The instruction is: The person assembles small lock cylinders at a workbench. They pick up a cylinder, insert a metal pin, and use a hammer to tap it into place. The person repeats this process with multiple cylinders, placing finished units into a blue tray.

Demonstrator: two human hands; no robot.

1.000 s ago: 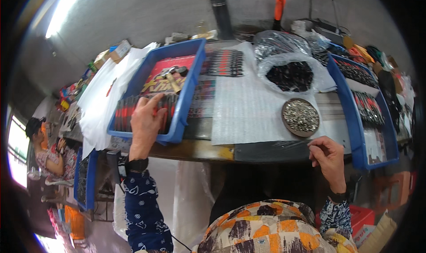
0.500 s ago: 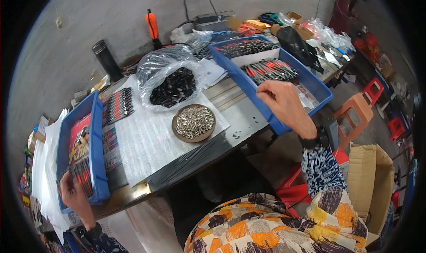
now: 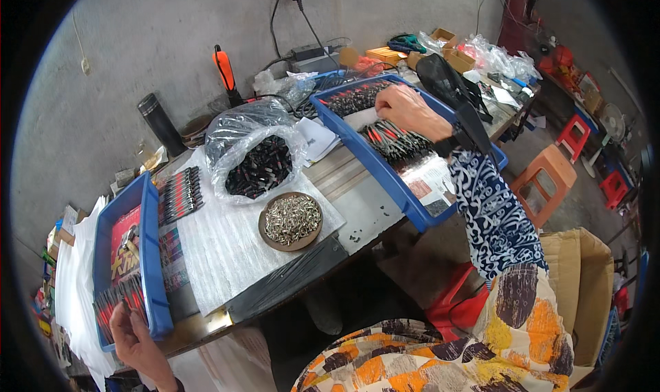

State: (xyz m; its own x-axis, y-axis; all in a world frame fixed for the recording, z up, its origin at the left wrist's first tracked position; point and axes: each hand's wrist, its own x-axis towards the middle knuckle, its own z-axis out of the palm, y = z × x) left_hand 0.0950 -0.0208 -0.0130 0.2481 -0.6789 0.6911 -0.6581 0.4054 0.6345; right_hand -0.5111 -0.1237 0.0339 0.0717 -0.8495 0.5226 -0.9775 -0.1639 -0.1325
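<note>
My right hand (image 3: 411, 112) is over the right blue tray (image 3: 412, 213), by its white divider, with the fingers curled together. Whatever they hold is hidden. Just below it lies a row of red-and-black pen-like sticks (image 3: 388, 141); a second bundle of them (image 3: 350, 100) fills the tray's far section. My left hand (image 3: 141, 347) is at the near end of the left blue tray (image 3: 157, 268), beside more red-and-black sticks (image 3: 110, 306). Its thumb and fingertips come together around something small and dark that I cannot make out.
Between the trays stand a clear plastic bag (image 3: 240, 120) of small black parts and a round bowl (image 3: 292, 220) of tiny metal pieces, on white foam sheet (image 3: 227, 254). Sticks (image 3: 180, 196) lie in a row nearby. A black bottle (image 3: 161, 125) stands behind; a cardboard box (image 3: 584, 289) is at right.
My right hand has moved away from me and left, from the right tray's near side to its divider. My left hand has shifted slightly right and nearer me. The view has also shifted.
</note>
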